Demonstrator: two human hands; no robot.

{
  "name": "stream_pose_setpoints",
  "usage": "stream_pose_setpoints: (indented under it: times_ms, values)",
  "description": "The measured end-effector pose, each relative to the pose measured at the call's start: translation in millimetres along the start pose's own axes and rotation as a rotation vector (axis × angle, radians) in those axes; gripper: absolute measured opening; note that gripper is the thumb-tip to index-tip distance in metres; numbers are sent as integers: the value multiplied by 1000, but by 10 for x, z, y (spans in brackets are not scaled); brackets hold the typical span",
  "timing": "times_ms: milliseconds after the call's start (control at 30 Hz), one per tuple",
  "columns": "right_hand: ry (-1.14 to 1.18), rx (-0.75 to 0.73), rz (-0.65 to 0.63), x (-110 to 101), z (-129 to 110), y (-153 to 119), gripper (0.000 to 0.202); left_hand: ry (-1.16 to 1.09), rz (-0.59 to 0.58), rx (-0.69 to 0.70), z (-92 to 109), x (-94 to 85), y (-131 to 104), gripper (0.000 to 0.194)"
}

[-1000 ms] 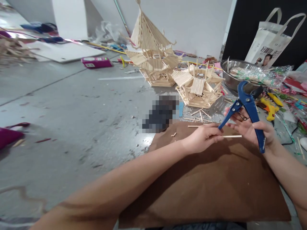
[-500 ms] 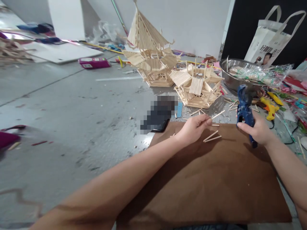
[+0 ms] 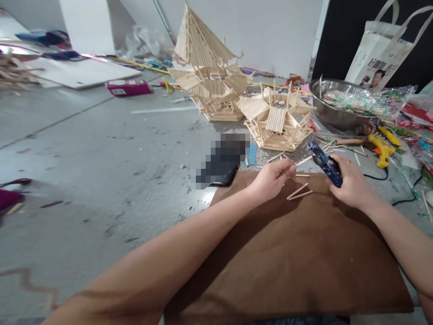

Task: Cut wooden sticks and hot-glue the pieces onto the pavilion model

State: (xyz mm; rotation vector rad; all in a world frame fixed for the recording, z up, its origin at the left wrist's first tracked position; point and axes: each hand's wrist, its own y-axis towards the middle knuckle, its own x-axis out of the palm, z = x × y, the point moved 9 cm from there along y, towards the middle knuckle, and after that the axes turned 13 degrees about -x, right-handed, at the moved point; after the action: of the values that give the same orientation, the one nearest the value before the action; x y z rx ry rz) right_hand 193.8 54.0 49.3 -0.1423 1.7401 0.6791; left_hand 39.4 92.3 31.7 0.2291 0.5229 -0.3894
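My left hand (image 3: pixel 272 181) pinches a thin wooden stick (image 3: pixel 305 160), which points up and to the right over the far edge of the brown sheet. My right hand (image 3: pixel 350 184) is wrapped round a blue plier-like cutter (image 3: pixel 327 165) flecked with white. The cutter's head is tilted toward the stick's free end; I cannot tell whether they touch. Below my left hand, two short sticks (image 3: pixel 299 194) form a V on the brown sheet (image 3: pixel 291 262). Just beyond the hands sits a small roofed stick model (image 3: pixel 277 119).
A taller stick pagoda (image 3: pixel 209 85) stands behind the small model. A dark phone (image 3: pixel 225 174) lies left of my hand. At right are a metal bowl (image 3: pixel 338 118) of bagged sticks, a yellow glue gun (image 3: pixel 384 151) with its cord, and a white bag (image 3: pixel 374 56).
My right hand has brought the cutter left and tilted it from upright toward the stick. My left hand still holds the stick, nearly in the same place. The view has shifted slightly.
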Motion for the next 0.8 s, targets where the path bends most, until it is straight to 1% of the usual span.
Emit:
stream_pose_setpoints:
  times_ms: [100, 333, 600, 800]
  values:
    - [-10, -23, -31, 27, -24, 4, 52, 9, -17, 6, 11, 17, 2, 29]
    - [-3, -47, -34, 15, -75, 11, 50, 13, -42, 4, 39, 27, -4, 29]
    - [5, -45, -46, 45, -50, -7, 53, 50, -48, -3, 47, 41, -19, 31]
    - [-2, -48, -42, 47, -50, -9, 50, 75, -56, 8, 68, 46, -16, 31]
